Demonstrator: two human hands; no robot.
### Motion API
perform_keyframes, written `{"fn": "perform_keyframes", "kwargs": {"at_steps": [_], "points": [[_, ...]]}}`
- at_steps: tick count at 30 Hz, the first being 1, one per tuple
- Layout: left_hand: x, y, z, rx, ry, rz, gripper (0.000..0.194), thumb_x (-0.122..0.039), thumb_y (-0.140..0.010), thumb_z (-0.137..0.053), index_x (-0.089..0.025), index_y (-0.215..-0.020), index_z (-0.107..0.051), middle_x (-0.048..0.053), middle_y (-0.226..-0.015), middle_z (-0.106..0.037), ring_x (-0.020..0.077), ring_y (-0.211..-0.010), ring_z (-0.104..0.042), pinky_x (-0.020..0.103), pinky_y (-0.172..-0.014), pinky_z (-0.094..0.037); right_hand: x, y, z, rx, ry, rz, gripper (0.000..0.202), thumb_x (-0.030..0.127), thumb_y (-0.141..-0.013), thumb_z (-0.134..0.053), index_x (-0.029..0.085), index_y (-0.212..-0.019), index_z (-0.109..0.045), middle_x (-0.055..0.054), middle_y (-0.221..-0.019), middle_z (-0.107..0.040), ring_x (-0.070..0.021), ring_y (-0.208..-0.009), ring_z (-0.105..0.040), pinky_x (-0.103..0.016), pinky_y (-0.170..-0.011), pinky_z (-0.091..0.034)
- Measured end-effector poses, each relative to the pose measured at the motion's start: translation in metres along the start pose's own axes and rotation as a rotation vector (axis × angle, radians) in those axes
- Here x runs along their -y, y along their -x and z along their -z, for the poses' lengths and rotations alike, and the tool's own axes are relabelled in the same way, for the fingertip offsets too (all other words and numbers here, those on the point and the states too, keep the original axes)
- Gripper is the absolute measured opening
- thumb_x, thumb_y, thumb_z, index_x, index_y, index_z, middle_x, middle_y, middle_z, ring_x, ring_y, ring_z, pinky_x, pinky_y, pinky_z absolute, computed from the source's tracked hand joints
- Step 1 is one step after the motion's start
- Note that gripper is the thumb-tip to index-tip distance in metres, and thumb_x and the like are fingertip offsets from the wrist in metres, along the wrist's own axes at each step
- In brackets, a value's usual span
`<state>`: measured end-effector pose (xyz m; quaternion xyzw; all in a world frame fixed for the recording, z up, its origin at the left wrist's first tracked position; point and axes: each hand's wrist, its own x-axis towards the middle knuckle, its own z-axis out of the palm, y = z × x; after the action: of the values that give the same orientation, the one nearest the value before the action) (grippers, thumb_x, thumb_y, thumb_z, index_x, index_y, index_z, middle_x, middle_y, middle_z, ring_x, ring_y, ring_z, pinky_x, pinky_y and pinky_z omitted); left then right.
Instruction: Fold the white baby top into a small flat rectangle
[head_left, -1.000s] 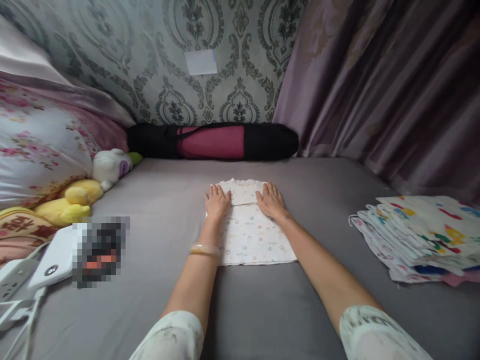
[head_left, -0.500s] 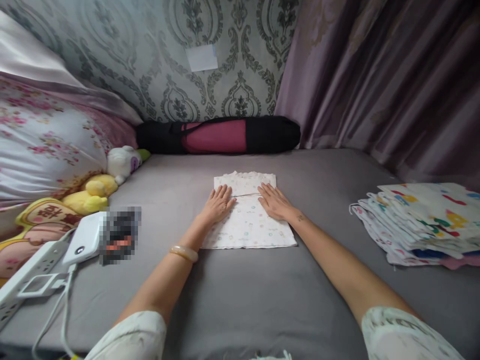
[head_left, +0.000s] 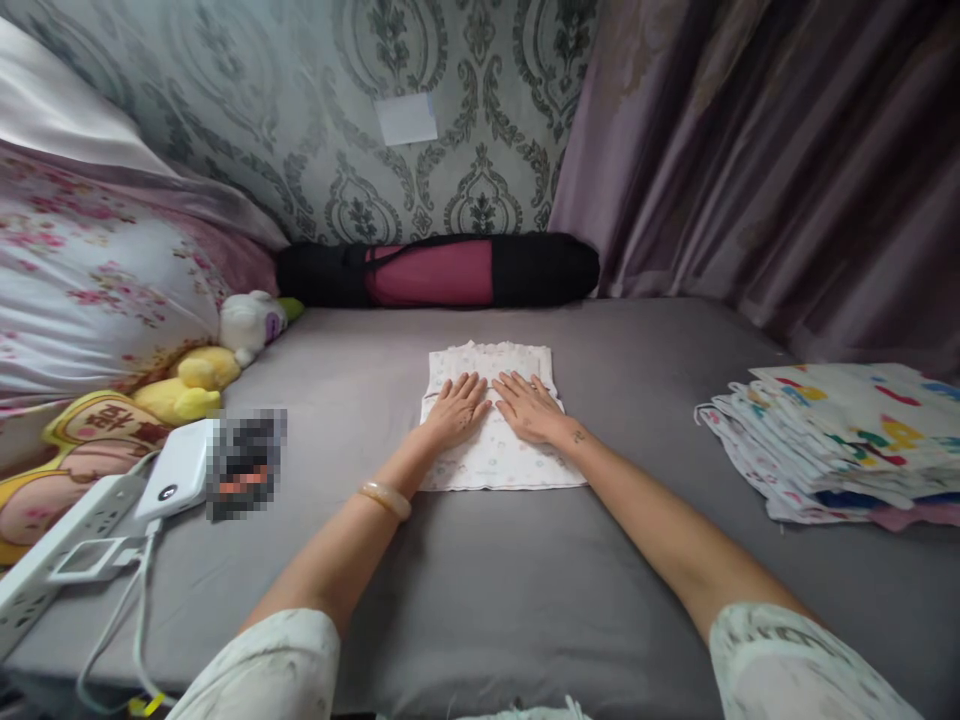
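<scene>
A white garment with small pastel prints (head_left: 499, 462) lies folded and flat on the grey sheet in the middle of the head view. My left hand (head_left: 456, 410) rests palm down on its left part, fingers spread and pointing away from me. On its right part lies my right hand (head_left: 528, 406), also flat with its fingers apart. The two hands are close together but not touching, and neither grips the cloth. A pale bangle (head_left: 385, 499) circles my left wrist.
A stack of folded printed cloths (head_left: 847, 440) stands at the right. A black and red roll bag (head_left: 435, 272) lies along the wall. Plush toys (head_left: 180, 385), a white power bank (head_left: 178, 468), a power strip (head_left: 67, 550) and cables are at the left.
Both hands have slid inward over the garment, closer to each other. The open slit across the garment's upper part no longer shows between them.
</scene>
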<state>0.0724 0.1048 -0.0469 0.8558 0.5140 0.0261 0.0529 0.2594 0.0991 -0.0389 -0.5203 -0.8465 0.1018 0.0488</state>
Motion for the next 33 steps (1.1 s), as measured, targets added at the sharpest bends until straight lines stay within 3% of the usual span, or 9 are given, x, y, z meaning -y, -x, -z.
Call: {"fn": "perform_keyframes", "kwargs": {"at_steps": [5, 12, 19, 22, 27, 30, 33], "points": [[0.018, 0.019, 0.008, -0.024, -0.020, 0.005, 0.066, -0.052, -0.100, -0.016, -0.015, -0.154, -0.025, 0.011, -0.161, -0.020, 0.0269, -0.150, -0.012, 0.049, -0.120, -0.013, -0.008, 0.017, 0.008, -0.021, -0.016, -0.022, 0.062, 0.046, -0.100, -0.019, 0.018, -0.154, -0.028, -0.007, -0.162, -0.019, -0.0238, -0.149, -0.010, -0.049, -0.121, -0.006], [0.047, 0.039, 0.000, 0.012, 0.024, 0.099, 0.069, -0.055, -0.099, -0.014, -0.016, -0.155, -0.023, 0.010, -0.162, -0.015, 0.0269, -0.150, -0.009, 0.049, -0.119, -0.016, -0.022, 0.035, 0.005, -0.011, 0.005, -0.053, 0.062, 0.045, -0.100, -0.019, 0.015, -0.154, -0.029, -0.009, -0.162, -0.016, -0.0245, -0.150, -0.008, -0.050, -0.121, -0.009], [0.047, 0.067, 0.004, -0.071, 0.003, -0.001, 0.069, -0.057, -0.099, -0.015, -0.017, -0.154, -0.024, 0.011, -0.162, -0.016, 0.0258, -0.150, -0.010, 0.049, -0.120, -0.012, -0.029, 0.066, 0.003, -0.056, 0.016, 0.011, 0.063, 0.047, -0.101, -0.019, 0.016, -0.155, -0.025, -0.011, -0.162, -0.015, -0.0251, -0.149, -0.010, -0.052, -0.120, -0.011], [0.050, 0.081, -0.001, -0.023, 0.025, -0.018, 0.069, -0.059, -0.098, -0.017, -0.019, -0.154, -0.026, 0.010, -0.162, -0.018, 0.0247, -0.150, -0.013, 0.047, -0.120, -0.013, -0.032, 0.082, 0.000, -0.034, 0.006, 0.034, 0.061, 0.047, -0.101, -0.019, 0.019, -0.155, -0.024, -0.009, -0.161, -0.019, -0.0252, -0.149, -0.013, -0.053, -0.120, -0.014], [0.052, 0.084, -0.007, -0.006, 0.059, 0.006, 0.067, -0.058, -0.099, -0.019, -0.019, -0.153, -0.027, 0.013, -0.161, -0.020, 0.0272, -0.149, -0.015, 0.052, -0.118, -0.015, -0.032, 0.084, -0.001, -0.016, -0.002, 0.007, 0.059, 0.043, -0.101, -0.023, 0.019, -0.153, -0.029, -0.010, -0.160, -0.023, -0.0263, -0.148, -0.016, -0.054, -0.120, -0.014], [0.047, 0.092, 0.003, -0.062, 0.095, -0.054, 0.062, -0.054, -0.099, -0.025, -0.018, -0.148, -0.037, 0.016, -0.158, -0.029, 0.0301, -0.147, -0.022, 0.054, -0.116, -0.021, -0.030, 0.091, 0.002, -0.041, -0.029, 0.046, 0.055, 0.041, -0.100, -0.030, 0.020, -0.150, -0.036, -0.011, -0.159, -0.026, -0.0260, -0.148, -0.019, -0.052, -0.119, -0.018], [0.038, 0.111, 0.021, -0.085, 0.189, -0.224, 0.052, -0.050, -0.099, -0.035, -0.021, -0.140, -0.048, 0.015, -0.146, -0.046, 0.0277, -0.136, -0.041, 0.045, -0.110, -0.035, -0.025, 0.112, 0.010, -0.095, -0.089, 0.183, 0.047, 0.038, -0.099, -0.038, 0.022, -0.143, -0.048, -0.011, -0.155, -0.037, -0.0256, -0.145, -0.029, -0.047, -0.117, -0.026]]}}
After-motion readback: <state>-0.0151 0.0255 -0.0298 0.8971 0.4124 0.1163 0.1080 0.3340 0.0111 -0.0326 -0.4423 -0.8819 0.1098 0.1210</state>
